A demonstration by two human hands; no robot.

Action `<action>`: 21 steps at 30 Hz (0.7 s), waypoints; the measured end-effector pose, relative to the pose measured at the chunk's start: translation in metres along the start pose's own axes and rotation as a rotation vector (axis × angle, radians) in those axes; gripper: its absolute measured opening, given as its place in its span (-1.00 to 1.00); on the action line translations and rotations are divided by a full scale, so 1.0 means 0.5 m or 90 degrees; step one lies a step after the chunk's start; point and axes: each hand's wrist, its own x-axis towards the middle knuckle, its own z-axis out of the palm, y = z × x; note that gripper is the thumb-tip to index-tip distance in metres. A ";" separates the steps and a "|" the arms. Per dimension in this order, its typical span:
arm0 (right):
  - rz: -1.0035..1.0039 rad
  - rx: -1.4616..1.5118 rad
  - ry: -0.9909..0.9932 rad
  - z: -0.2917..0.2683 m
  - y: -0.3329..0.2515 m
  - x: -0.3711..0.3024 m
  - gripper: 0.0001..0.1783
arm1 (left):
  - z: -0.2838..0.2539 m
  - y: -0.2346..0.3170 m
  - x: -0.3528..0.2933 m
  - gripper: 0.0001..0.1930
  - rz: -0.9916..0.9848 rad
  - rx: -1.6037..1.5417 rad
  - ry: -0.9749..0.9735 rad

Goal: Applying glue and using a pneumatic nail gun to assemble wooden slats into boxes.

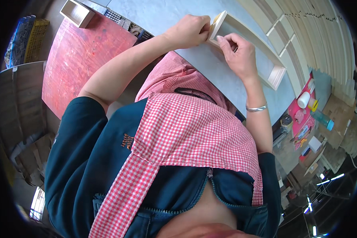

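Observation:
A long, narrow pale-wood frame (261,43) lies slanted on the grey-blue tabletop (202,61), which shows through its middle. My left hand (189,31) is closed at the outside of the frame's left end, fingertips curled out of sight. A yellowish patch (216,18) shows beside that end; I cannot make out what it is. At the near corner of the same end, my right hand (240,53) is closed with bent fingers, its thumb against the wood edge.
Left of the table is a red, worn board (87,55) with a small open wooden box (77,15) at its far corner. Many pale wood strips (317,35) are stacked at the far right. A white cup (303,100) and a clear bottle (322,119) are at right. Baskets (36,39) stand far left.

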 end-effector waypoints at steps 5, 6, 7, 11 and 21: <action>-0.002 0.018 0.007 0.005 0.010 -0.008 -0.73 | 0.002 0.001 -0.006 -0.79 0.054 0.068 0.060; -0.005 0.006 0.006 0.006 0.012 -0.008 -0.73 | -0.012 0.008 -0.012 -0.79 0.013 -0.003 0.042; -0.007 -0.007 0.004 0.007 0.014 -0.008 -0.73 | -0.025 0.014 -0.017 -0.78 -0.028 -0.074 0.024; -0.021 -0.035 0.018 0.014 0.016 -0.008 -0.74 | -0.040 0.036 -0.035 -0.77 -0.125 -0.360 0.017; -0.126 -0.046 0.011 0.004 0.006 -0.017 -0.86 | -0.043 0.046 -0.004 -0.69 -0.250 -0.525 -0.092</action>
